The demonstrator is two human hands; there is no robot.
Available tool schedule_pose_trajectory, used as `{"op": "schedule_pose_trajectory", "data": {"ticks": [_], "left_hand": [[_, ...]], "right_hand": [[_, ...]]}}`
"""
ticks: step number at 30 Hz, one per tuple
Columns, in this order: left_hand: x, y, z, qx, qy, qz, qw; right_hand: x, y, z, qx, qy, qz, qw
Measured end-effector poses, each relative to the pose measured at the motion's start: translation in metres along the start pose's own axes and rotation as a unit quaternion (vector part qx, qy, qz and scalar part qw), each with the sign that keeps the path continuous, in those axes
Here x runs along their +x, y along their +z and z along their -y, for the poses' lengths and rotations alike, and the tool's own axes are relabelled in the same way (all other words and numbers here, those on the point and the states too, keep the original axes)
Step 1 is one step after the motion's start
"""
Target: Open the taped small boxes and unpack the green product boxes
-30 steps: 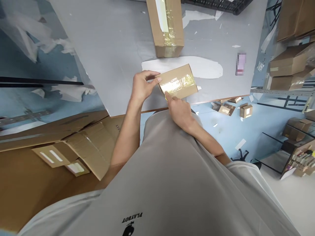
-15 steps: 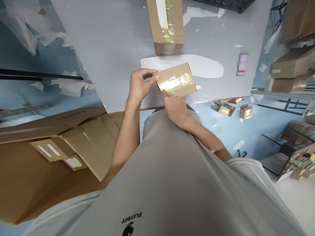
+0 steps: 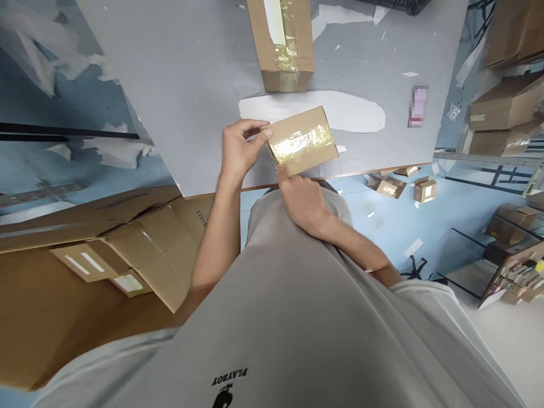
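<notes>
Small box (image 3: 293, 122) is at the near edge of the desk (image 3: 182, 96), tilted, right end higher in view. Can't tell if it rests on the desk or is held just off it. Clear yellowish tape (image 3: 317, 137) runs lengthwise over its face, shiny.

Left hand (image 3: 244, 146): grip pinching the box's upper left corner, thumb on the face, fingers behind. Right hand (image 3: 304, 201): index fingertip at the lower left corner, other fingers curled under the near side. Can't tell if that grip is closed on anything.

Just beyond the box: white patch (image 3: 357, 112) on the desk, box overlapping it in view. Past that, long box (image 3: 257, 39), taped along the top, end facing the person. Far right of desk: pixelated pinkish item (image 3: 419, 106). Black item (image 3: 410, 4) cut off by the top border.

Off the desk: big open carton (image 3: 46, 317) at lower left, smaller boxes inside. Right: small carton (image 3: 425, 191) on the blue floor (image 3: 382, 226), more boxes (image 3: 493, 107) on a rack.
</notes>
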State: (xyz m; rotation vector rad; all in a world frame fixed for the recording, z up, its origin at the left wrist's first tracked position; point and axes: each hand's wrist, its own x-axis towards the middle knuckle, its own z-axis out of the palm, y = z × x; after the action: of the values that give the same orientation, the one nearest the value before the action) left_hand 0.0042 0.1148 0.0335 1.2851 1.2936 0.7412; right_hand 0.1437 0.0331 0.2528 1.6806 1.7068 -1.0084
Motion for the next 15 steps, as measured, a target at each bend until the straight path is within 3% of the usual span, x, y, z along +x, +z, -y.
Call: {"op": "schedule_pose_trajectory", "data": {"ticks": [4, 8, 15], "left_hand": [[-0.001, 0.001, -0.012, 0.013, -0.021, 0.008, 1.0], [-0.001, 0.001, -0.023, 0.024, -0.041, 0.024, 0.999], [-0.002, 0.002, -0.023, 0.008, -0.027, 0.032, 0.999]], "right_hand": [[0.005, -0.001, -0.004, 0.002, 0.021, -0.037, 0.999], [0.013, 0.003, -0.007, -0.008, 0.021, -0.025, 0.999], [0.014, 0.0, 0.007, -0.024, 0.04, -0.027, 0.999]]}}
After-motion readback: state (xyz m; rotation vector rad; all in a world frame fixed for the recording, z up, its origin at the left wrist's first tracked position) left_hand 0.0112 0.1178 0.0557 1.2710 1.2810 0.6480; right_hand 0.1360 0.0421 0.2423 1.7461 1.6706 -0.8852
